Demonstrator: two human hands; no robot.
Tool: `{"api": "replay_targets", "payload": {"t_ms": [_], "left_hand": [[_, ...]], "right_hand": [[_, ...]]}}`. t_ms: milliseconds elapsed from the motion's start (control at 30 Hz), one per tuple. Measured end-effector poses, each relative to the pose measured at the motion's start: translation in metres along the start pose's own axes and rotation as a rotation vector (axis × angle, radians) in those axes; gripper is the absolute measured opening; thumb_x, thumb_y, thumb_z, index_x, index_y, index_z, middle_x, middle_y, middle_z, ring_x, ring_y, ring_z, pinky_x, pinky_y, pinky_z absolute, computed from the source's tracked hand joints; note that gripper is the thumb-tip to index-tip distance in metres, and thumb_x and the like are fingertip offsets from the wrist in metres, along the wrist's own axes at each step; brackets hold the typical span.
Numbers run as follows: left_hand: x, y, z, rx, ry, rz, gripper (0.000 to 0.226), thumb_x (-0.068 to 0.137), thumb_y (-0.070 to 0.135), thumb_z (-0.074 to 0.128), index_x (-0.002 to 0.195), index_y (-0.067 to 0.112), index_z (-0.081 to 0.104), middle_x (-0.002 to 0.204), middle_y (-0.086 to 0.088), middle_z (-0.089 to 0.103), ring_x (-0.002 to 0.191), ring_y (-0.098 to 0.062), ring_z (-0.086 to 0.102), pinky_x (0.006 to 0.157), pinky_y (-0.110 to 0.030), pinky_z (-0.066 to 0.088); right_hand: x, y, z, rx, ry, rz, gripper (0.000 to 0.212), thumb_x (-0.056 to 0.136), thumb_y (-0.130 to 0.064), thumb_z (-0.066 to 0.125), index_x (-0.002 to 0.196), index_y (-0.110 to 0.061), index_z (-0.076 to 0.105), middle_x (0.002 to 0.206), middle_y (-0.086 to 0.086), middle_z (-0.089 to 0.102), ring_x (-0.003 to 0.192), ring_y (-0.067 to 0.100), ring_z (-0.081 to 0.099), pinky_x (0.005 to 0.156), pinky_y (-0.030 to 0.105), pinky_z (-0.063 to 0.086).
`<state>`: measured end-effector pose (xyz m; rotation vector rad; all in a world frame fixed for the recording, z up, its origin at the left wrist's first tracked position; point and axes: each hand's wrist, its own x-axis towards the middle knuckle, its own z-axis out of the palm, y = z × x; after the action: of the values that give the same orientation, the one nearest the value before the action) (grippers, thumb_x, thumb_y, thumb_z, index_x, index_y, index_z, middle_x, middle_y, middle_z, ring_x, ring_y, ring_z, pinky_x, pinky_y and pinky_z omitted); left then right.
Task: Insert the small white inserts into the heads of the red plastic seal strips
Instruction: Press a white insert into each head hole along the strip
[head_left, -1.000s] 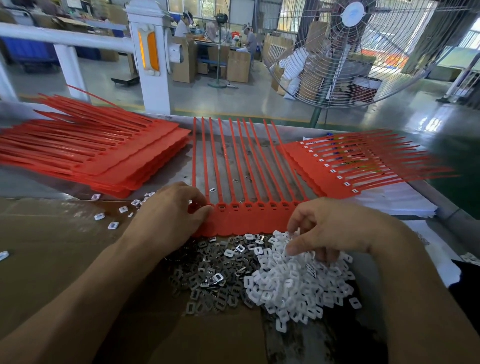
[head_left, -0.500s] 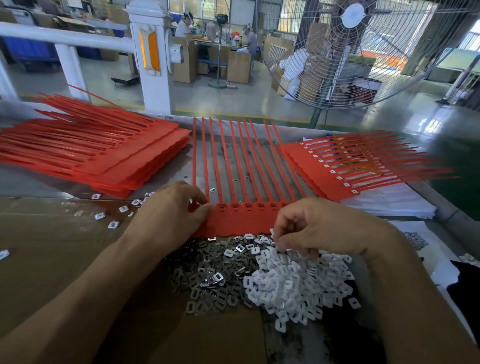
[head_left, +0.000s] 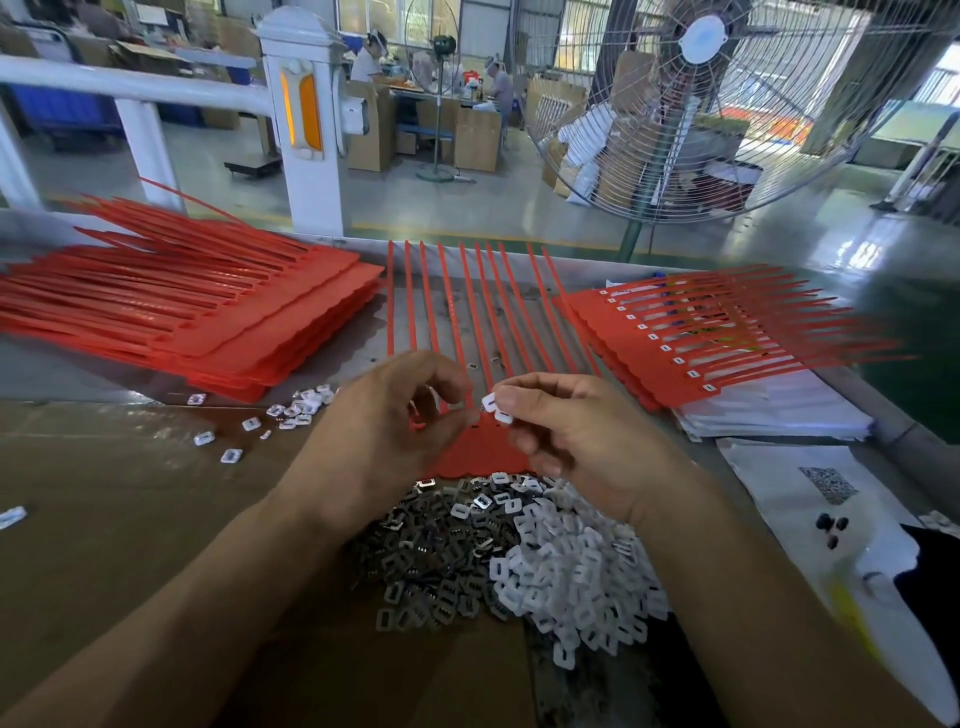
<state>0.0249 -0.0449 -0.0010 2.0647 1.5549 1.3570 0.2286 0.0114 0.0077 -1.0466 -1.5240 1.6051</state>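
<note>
Factory bench here: right hand (head_left: 576, 441) is pinching white inserts (head_left: 496, 408) over the red strip heads (head_left: 483, 447), ready for seating; left hand (head_left: 384, 436) is hovering curled, seemingly empty.

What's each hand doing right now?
Left hand: fingers curled, whether it holds anything cannot be told.
Right hand: pinches small white plastic inserts.

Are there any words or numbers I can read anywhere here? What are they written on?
No words or numbers can be read.
White sheet at the right: a square printed code patch, a pattern, not letters.
Finished red strips on the right: small white marks along their heads, no writing visible.
Cardboard boxes in the background: any print is too small and blurred.
</note>
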Motion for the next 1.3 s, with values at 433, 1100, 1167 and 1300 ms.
{"api": "replay_targets", "payload": {"t_ms": [433,1100,1167,1300], "left_hand": [[-0.002,0.005,-0.003,0.119,0.001,0.23,0.015,0.087,0.029,0.073,0.099,0.026,0.064,0.094,0.015,0.059,0.08,-0.01,0.062,0.068,-0.034,0.053],[0.011,-0.034,-0.035,0.356,-0.176,-0.215,0.005,0.088,0.033,0.074,0.092,0.032,0.073,0.091,0.018,0.068,0.093,-0.007,0.061,0.094,-0.046,0.048],[0.011,-0.033,-0.034,0.369,-0.188,-0.239,0.005,0.088,0.032,0.074,0.093,0.03,0.074,0.09,0.018,0.068,0.095,-0.01,0.062,0.096,-0.046,0.047],[0.011,-0.031,-0.032,0.382,-0.188,-0.279,0.008,0.089,0.03,0.074,0.096,0.028,0.076,0.092,0.014,0.07,0.096,-0.014,0.063,0.096,-0.043,0.047]], "right_hand": [[0.0,0.001,0.01,0.206,-0.106,0.027,0.008,0.089,-0.018,0.077,0.089,-0.011,0.08,0.078,0.002,0.066,0.057,0.011,0.05,0.042,0.021,0.035],[-0.002,0.004,0.003,-0.27,0.335,-0.13,0.008,0.097,-0.008,0.069,0.095,-0.015,0.073,0.071,0.003,0.075,0.062,0.015,0.071,0.055,0.024,0.057],[-0.003,0.003,0.004,-0.281,0.337,-0.126,0.008,0.097,-0.009,0.069,0.095,-0.016,0.073,0.072,0.002,0.076,0.063,0.016,0.072,0.057,0.025,0.059],[-0.004,0.003,0.007,-0.296,0.33,-0.105,0.009,0.099,-0.013,0.068,0.096,-0.02,0.072,0.074,-0.001,0.077,0.071,0.022,0.077,0.071,0.042,0.064]]}}
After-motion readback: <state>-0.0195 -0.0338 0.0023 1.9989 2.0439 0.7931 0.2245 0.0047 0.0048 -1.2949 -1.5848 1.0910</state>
